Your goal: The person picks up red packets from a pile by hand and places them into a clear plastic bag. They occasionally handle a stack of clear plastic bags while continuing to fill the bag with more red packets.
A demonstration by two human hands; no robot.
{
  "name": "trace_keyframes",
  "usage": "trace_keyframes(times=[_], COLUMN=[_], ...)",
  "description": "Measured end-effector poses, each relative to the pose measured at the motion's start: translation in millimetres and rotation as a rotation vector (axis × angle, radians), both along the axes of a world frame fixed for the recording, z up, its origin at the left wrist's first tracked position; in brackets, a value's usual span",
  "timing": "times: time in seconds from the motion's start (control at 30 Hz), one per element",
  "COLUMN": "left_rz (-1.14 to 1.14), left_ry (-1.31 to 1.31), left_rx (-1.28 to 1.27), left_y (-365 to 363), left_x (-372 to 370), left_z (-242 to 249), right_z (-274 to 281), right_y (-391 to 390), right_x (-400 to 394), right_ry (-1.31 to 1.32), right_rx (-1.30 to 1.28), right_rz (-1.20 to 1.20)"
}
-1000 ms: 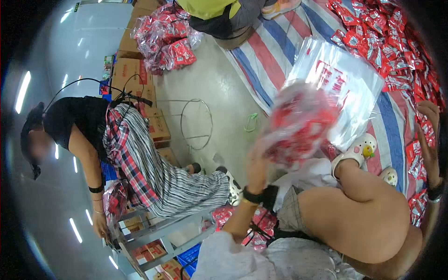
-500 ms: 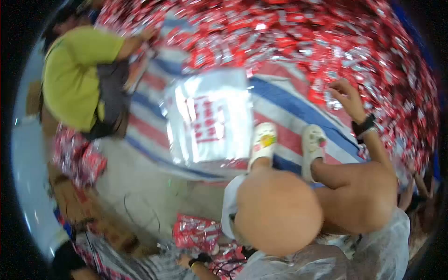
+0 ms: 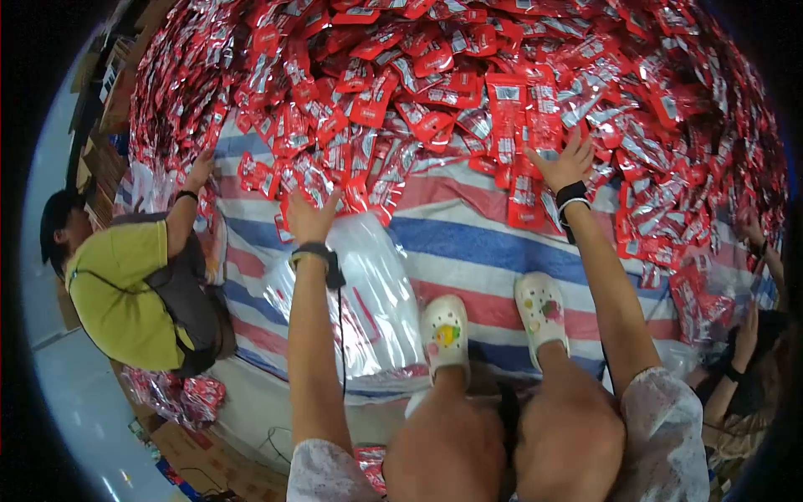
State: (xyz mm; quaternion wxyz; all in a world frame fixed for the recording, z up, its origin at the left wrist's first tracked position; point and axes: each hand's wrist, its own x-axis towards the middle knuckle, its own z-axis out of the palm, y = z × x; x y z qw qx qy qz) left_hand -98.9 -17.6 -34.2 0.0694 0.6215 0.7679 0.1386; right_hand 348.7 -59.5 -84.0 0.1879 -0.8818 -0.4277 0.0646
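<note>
Red packets (image 3: 439,52) heaped beyond the clear bags (image 3: 386,289), some now under both hands.
No packet-filled bag in the left hand (image 3: 309,219) now, unlike a second ago; so, by the look of it, back among loose packets. Left fingers partly spread just past the clear bags' far edge, any grip impossible to tell. Right hand (image 3: 562,163) further right of those bags, fingers fanned wide against packets, nothing clearly held. Clear bags lying flat, no packets visible inside. Left of them, nearer, full bags (image 3: 180,397), red packets showing through.
</note>
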Motion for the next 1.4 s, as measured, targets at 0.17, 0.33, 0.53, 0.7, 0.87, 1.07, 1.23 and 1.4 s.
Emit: trace_keyframes(times=[0.17, 0.33, 0.53, 0.7, 0.87, 1.07, 1.23, 1.4], left_rz=[0.224, -0.223, -0.636, -0.643, -0.275, -0.164, -0.157, -0.401], left_ry=[-0.031, -0.103, -0.151, -0.443, -0.472, -0.365, -0.848, -0.644], left_rx=[-0.360, -0.088, -0.129, -0.322, -0.712, -0.602, -0.343, -0.902], left_y=[68, 9, -137, -169, -128, -89, -94, -120], left_x=[36, 134, 209, 194, 141, 139, 146, 112], left_z=[-64, -78, -65, -25, -8, -53, -25, -47], right_z=[-19, -6, 23, 21, 34, 31, 30, 43], right_y=[4, -71, -178, -214, -193, -192, -226, -227], right_x=[-12, 9, 51, 90, 118, 141, 155, 138], right_ry=[0.004, -0.096, 0.206, 0.342, 0.313, 0.126, 0.336, 0.450], right_rx=[-0.194, -0.383, -0.307, -0.144, -0.032, -0.333, 0.031, -0.352], right_rz=[0.377, 0.941, 0.857, 0.642, 0.404, 0.398, 0.204, 0.389])
